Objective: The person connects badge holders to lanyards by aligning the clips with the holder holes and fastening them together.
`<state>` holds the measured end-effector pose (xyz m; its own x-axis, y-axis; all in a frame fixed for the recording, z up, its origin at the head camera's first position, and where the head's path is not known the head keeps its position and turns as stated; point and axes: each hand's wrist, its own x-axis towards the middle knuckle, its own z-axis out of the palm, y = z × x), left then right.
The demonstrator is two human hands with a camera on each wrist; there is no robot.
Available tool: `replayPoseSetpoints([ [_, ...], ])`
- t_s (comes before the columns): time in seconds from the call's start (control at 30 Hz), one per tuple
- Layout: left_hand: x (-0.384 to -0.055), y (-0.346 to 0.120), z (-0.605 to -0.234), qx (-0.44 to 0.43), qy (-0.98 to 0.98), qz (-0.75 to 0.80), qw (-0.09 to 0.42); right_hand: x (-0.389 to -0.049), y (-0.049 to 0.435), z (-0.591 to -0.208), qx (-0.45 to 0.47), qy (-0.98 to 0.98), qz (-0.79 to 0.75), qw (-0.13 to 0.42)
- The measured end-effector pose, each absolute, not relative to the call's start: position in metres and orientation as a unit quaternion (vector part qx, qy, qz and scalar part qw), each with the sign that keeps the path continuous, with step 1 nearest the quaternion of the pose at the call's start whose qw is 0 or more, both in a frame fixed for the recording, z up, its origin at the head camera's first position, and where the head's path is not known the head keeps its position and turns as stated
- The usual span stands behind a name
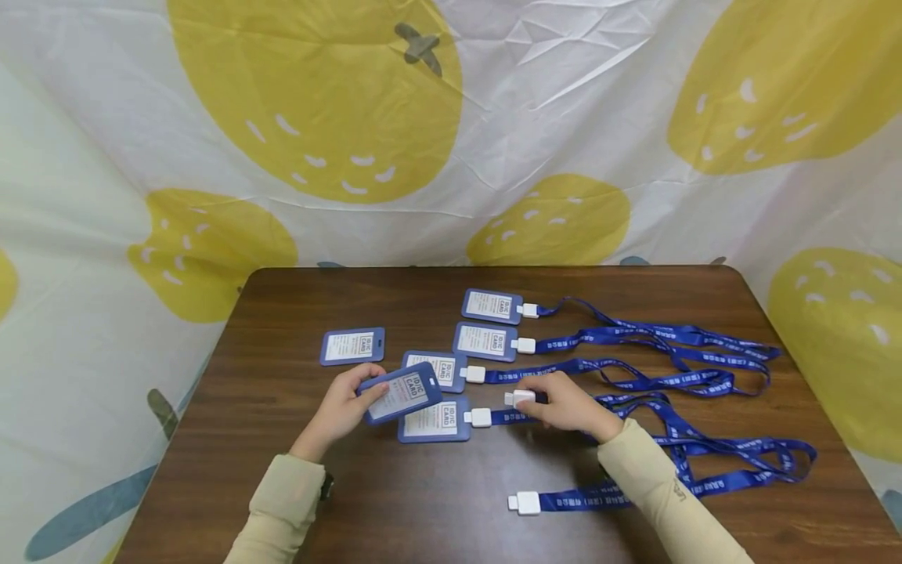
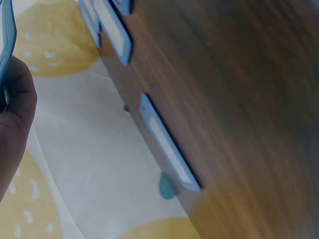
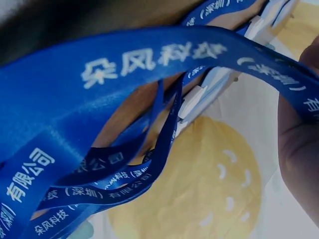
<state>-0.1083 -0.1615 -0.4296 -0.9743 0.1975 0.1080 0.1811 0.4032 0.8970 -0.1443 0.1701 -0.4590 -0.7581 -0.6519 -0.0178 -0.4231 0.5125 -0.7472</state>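
Blue lanyard (image 3: 149,56) arches from right hand (image 1: 566,403); left hand (image 1: 347,403) pinches cardholder (image 1: 400,394)

Curtained-off workspace — fruit-print cloth (image 1: 507,141) around a brown table (image 1: 282,305)

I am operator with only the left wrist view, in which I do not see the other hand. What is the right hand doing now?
Observer: The right hand pinches a white clip.
Operator: Thank you. Is the card holder in the left hand already fastened to this clip?
Observer: No, the head view shows a gap between the holder's slotted end and the clip.
Operator: And is there any other clip without a holder?
Observer: Yes, a second white clip lies with no holder on it, on the part of the table nearer to the person.
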Motion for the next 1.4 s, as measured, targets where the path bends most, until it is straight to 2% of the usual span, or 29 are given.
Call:
replayPoseSetpoints([
  [0.4, -0.108, -0.141, -0.416, 0.136, 0.832, 0.538, 0.009, -0.153, 0.164, -0.45, -0.352, 0.847, -0.389, 0.083],
  [0.67, -0.111, -0.131, -0.414, 0.15, 0.832, 0.534, 0.024, -0.157, 0.16, -0.442, -0.36, 0.839, -0.397, 0.092],
  [0.9, -0.123, -0.127, -0.435, 0.194, 0.831, 0.521, -0.001, -0.159, 0.156, -0.438, -0.378, 0.832, -0.397, 0.086],
  [1.13, -0.111, -0.112, -0.402, 0.212, 0.845, 0.491, -0.014, -0.158, 0.151, -0.43, -0.375, 0.835, -0.394, 0.084],
  [1.4, -0.127, -0.111, -0.435, 0.216, 0.847, 0.485, -0.025, -0.157, 0.147, -0.426, -0.384, 0.829, -0.4, 0.075],
])
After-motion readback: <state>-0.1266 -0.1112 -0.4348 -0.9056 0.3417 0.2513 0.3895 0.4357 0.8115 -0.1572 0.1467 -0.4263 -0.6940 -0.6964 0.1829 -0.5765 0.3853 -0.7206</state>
